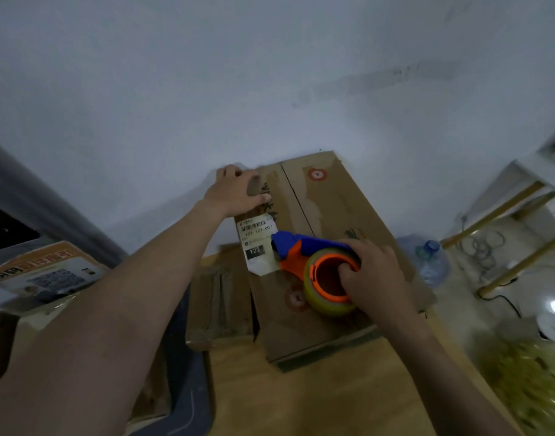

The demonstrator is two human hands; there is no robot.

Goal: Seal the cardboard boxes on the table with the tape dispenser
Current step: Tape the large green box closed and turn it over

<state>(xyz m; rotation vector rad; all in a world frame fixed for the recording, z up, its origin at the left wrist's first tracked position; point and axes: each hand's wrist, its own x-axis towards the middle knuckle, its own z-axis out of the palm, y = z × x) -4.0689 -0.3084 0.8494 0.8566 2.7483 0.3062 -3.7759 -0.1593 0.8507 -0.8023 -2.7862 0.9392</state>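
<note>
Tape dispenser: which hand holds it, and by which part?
The right hand grips the tape dispenser at its orange roll hub, fingers hooked inside the core.

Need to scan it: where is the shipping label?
In the head view, the shipping label sits on the left flap of the cardboard box, between the left hand and the tape dispenser.

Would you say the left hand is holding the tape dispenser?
No, the right hand grips the tape dispenser; the left hand rests on the far corner of the cardboard box.
</note>
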